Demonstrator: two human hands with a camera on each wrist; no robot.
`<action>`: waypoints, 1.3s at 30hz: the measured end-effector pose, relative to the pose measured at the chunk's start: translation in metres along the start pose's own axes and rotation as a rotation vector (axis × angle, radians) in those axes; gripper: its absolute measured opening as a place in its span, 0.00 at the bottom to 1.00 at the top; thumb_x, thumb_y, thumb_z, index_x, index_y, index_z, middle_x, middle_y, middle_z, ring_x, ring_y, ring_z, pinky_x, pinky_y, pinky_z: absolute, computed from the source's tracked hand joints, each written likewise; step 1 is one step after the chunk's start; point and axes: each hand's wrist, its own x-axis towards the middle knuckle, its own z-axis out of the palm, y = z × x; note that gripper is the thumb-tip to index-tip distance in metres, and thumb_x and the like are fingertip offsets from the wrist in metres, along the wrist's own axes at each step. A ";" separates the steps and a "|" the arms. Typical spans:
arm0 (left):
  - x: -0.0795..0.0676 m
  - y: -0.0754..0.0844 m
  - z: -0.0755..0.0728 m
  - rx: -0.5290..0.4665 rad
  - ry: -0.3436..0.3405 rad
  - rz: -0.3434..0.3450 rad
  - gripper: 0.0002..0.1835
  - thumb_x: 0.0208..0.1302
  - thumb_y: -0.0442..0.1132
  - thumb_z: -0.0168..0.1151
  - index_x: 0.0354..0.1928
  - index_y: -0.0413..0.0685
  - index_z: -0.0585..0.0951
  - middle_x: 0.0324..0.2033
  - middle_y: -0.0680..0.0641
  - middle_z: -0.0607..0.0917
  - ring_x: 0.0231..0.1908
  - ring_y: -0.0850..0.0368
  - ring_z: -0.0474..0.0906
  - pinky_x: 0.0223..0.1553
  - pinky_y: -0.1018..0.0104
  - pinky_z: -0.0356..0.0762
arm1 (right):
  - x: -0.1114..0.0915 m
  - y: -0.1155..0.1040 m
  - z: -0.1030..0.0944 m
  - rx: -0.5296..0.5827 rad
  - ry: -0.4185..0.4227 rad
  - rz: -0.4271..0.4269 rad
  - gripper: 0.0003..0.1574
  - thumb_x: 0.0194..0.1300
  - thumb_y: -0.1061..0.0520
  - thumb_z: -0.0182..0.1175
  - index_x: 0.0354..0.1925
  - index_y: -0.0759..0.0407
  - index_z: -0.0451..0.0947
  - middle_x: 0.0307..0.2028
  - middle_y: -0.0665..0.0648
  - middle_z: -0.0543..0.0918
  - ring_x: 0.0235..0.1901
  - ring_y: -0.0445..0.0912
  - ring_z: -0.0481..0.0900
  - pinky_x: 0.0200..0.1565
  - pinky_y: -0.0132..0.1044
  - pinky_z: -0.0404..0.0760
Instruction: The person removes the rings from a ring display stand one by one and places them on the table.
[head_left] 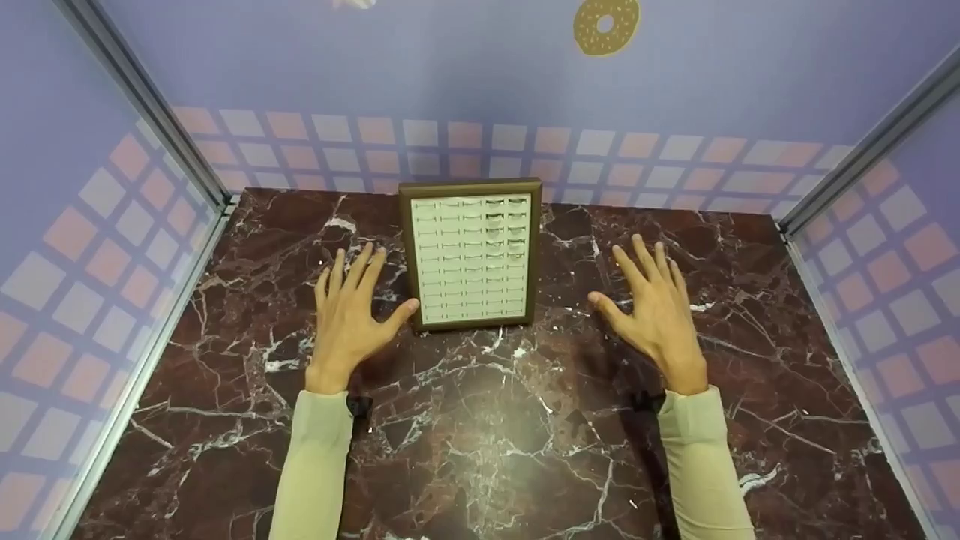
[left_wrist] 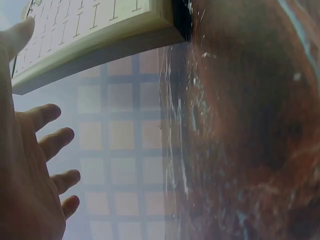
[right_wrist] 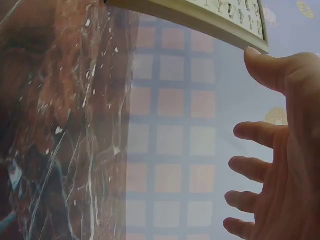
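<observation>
Brown-framed rectangular display tray with a pale slotted insert [head_left: 453, 287] stands on the dark red, white-veined marble-look desk [head_left: 480, 420], upper middle of the frame, before the pale purple wall with pink and white squares [head_left: 487, 82]. What holds it up from behind: not visible. Left hand [head_left: 345, 319], left of centre: fingers spread, nothing held; thumb tip overlaps the tray's lower left edge in the head view, contact not certain. Right hand [head_left: 656, 319], right of centre: fingers likewise spread, thumb out, holding nothing, apart from the tray. Main risk, in my judgement: a tip. A stray nudge from that left thumb, with no right hand against the opposite edge, could twist the tray or knock it over. The desk looks polished, so the foot might skid under a sideways push. Second worry: the small shiny ring-like pieces [head_left: 516, 241] in the tray's upper right slots; a jolt or forward fall could shake them loose, seating too small to judge. Gripping high on that side might dislodge some too.
</observation>
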 end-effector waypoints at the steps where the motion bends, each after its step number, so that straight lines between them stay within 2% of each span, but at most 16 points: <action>1: 0.000 0.000 0.001 -0.008 -0.002 -0.002 0.50 0.60 0.74 0.57 0.78 0.57 0.60 0.77 0.47 0.57 0.78 0.40 0.40 0.75 0.40 0.32 | 0.001 -0.001 0.000 0.010 0.007 -0.008 0.51 0.65 0.24 0.54 0.77 0.45 0.58 0.79 0.56 0.50 0.77 0.62 0.42 0.75 0.60 0.40; 8: 0.000 0.001 0.007 -0.073 -0.017 0.007 0.47 0.63 0.72 0.57 0.78 0.58 0.59 0.78 0.53 0.55 0.77 0.41 0.42 0.75 0.40 0.38 | 0.010 -0.012 0.003 0.064 0.054 -0.069 0.49 0.66 0.28 0.58 0.76 0.48 0.62 0.77 0.57 0.56 0.76 0.61 0.48 0.74 0.62 0.48; 16: 0.003 0.003 0.017 -0.161 -0.040 0.019 0.47 0.64 0.69 0.58 0.78 0.56 0.58 0.78 0.52 0.55 0.77 0.42 0.46 0.74 0.38 0.45 | 0.023 -0.028 0.010 0.191 0.069 -0.163 0.40 0.71 0.37 0.58 0.74 0.49 0.65 0.75 0.54 0.63 0.73 0.57 0.59 0.69 0.64 0.58; 23: 0.001 0.004 0.028 -0.245 -0.041 0.011 0.48 0.65 0.66 0.60 0.79 0.52 0.55 0.78 0.50 0.54 0.76 0.42 0.50 0.74 0.38 0.47 | 0.032 -0.041 0.020 0.281 0.101 -0.221 0.34 0.72 0.43 0.60 0.70 0.54 0.70 0.70 0.56 0.70 0.68 0.55 0.68 0.63 0.60 0.67; 27: 0.002 0.004 0.035 -0.331 -0.047 0.007 0.47 0.66 0.62 0.62 0.79 0.50 0.55 0.77 0.46 0.57 0.75 0.42 0.53 0.74 0.40 0.50 | 0.038 -0.050 0.025 0.320 0.140 -0.248 0.32 0.71 0.45 0.62 0.67 0.56 0.74 0.65 0.56 0.75 0.63 0.55 0.73 0.60 0.57 0.70; 32: 0.002 0.003 0.041 -0.458 -0.055 -0.042 0.45 0.68 0.59 0.62 0.79 0.50 0.56 0.76 0.44 0.60 0.74 0.45 0.55 0.74 0.44 0.52 | 0.043 -0.060 0.032 0.357 0.191 -0.278 0.28 0.67 0.52 0.67 0.62 0.58 0.78 0.59 0.56 0.79 0.57 0.54 0.77 0.59 0.54 0.72; 36: 0.003 0.003 0.045 -0.541 -0.019 -0.038 0.42 0.68 0.54 0.64 0.77 0.46 0.60 0.72 0.43 0.67 0.72 0.47 0.61 0.74 0.50 0.55 | 0.048 -0.066 0.038 0.374 0.207 -0.306 0.24 0.66 0.56 0.68 0.59 0.59 0.80 0.54 0.57 0.81 0.54 0.52 0.78 0.59 0.48 0.74; 39: 0.002 0.004 0.048 -0.613 0.009 -0.041 0.38 0.68 0.48 0.66 0.75 0.42 0.63 0.68 0.40 0.71 0.67 0.45 0.68 0.70 0.48 0.63 | 0.051 -0.070 0.042 0.383 0.214 -0.322 0.21 0.67 0.57 0.67 0.57 0.61 0.81 0.51 0.58 0.81 0.51 0.52 0.79 0.57 0.45 0.76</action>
